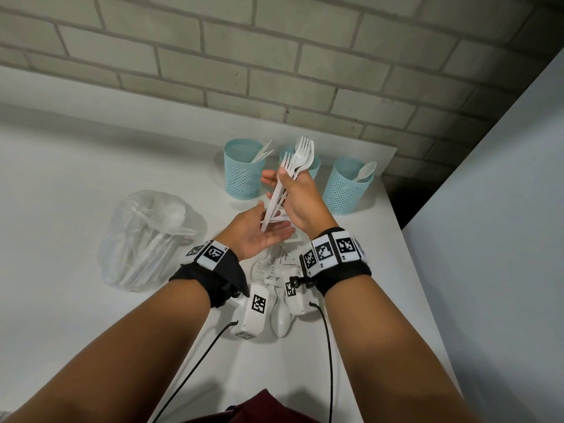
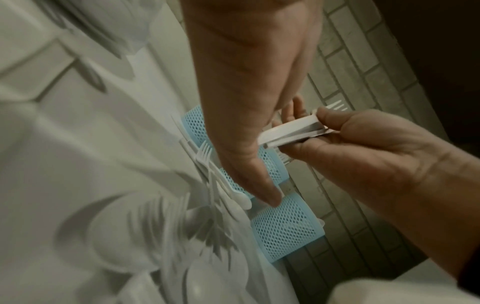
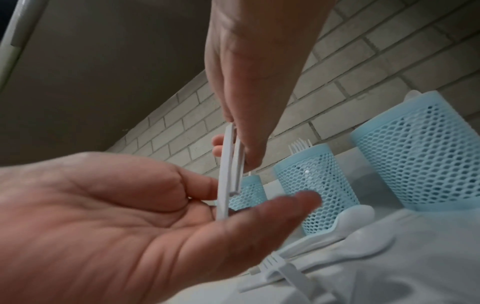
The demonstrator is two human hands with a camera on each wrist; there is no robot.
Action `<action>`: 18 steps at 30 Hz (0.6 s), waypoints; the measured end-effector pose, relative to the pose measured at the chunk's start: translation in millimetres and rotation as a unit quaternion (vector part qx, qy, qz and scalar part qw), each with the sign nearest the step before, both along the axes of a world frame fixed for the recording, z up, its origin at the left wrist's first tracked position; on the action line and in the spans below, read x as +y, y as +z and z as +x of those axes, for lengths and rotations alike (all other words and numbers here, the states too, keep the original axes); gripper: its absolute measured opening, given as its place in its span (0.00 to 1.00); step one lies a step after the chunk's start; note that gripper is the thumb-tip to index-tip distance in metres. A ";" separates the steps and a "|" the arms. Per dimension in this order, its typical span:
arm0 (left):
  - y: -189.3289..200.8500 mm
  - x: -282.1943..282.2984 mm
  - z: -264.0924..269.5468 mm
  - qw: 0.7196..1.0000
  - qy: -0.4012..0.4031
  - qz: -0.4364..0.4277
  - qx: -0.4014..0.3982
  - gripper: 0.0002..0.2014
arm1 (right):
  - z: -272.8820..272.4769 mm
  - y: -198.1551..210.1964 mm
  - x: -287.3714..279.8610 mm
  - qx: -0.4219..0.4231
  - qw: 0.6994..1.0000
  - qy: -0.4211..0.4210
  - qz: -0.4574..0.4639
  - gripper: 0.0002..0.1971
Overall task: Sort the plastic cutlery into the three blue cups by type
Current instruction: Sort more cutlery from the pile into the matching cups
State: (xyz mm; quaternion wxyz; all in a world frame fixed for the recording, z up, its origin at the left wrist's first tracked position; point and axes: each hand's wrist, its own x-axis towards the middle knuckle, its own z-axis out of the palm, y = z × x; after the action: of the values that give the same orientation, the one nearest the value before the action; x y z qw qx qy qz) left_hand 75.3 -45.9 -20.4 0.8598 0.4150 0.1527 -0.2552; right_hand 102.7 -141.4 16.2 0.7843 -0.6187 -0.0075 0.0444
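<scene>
Holding a bunch of white plastic forks (image 1: 293, 172) up over the table (image 1: 76, 184), your right hand (image 1: 300, 206) has its fingers and thumb wrapped round the handles, tines pointing up toward the brick wall (image 1: 274, 56). At least one spoon bowl seems mixed into that bunch (hard to say how many pieces in total). Your left hand (image 1: 259, 230) sits palm-up right under it, fingers loose and spread, and the handle ends touch down on its fingers without being gripped. The right wrist view shows the same thing from below: handles (image 3: 228, 174) standing nearly upright on the left hand's (image 3: 124, 222) fingers.

Behind your hands, three blue mesh cups stand in a row near the wall. The left cup (image 1: 242, 170) has what look like knives leaning in it, the middle cup (image 1: 314, 166) is mostly hidden behind the forks, and the right cup (image 1: 348, 186) has a spoon (image 1: 364, 171) sticking out.

A loose pile of cutlery (image 1: 276, 267) is on the table under your wrists, with a spoon (image 1: 280, 319) at its near end. Off to the left, a clear plastic bag (image 1: 146, 236) holds more white cutlery.
</scene>
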 end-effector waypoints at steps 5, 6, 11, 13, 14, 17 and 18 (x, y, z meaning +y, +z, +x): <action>0.1 3.0 5.5 0.999 0.052 0.010 0.001 0.15 | -1.2 -3.9 -4.2 0.027 0.998 0.039 -0.036 0.06; -0.5 2.7 6.6 0.998 0.057 0.021 -0.004 0.14 | -1.1 -4.9 -4.7 0.030 0.997 0.044 -0.061 0.06; -6.4 0.1 9.4 0.996 0.043 0.082 -0.006 0.12 | 8.7 -2.6 -7.3 0.064 0.987 0.036 -0.141 0.06; -6.2 0.9 10.2 0.994 0.040 0.100 -0.012 0.13 | 19.8 5.2 -13.3 0.087 0.985 0.026 -0.145 0.05; -4.8 1.9 10.9 0.993 0.042 0.107 -0.017 0.11 | 26.8 10.7 -17.4 0.085 0.986 0.012 -0.146 0.05; 1.5 5.8 14.1 0.986 0.051 0.153 -0.038 0.08 | 52.4 28.8 -32.5 0.023 0.988 -0.085 -0.126 0.06; 2.8 7.2 15.9 0.983 0.053 0.170 -0.045 0.06 | 59.8 35.0 -37.2 -0.007 0.986 -0.122 -0.115 0.07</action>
State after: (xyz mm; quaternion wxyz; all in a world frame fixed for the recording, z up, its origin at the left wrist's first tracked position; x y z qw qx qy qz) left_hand 91.3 -38.7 -17.6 0.7952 0.5575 0.1764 -0.1608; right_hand 162.6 -178.6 51.2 0.7076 -0.7012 0.0675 -0.0554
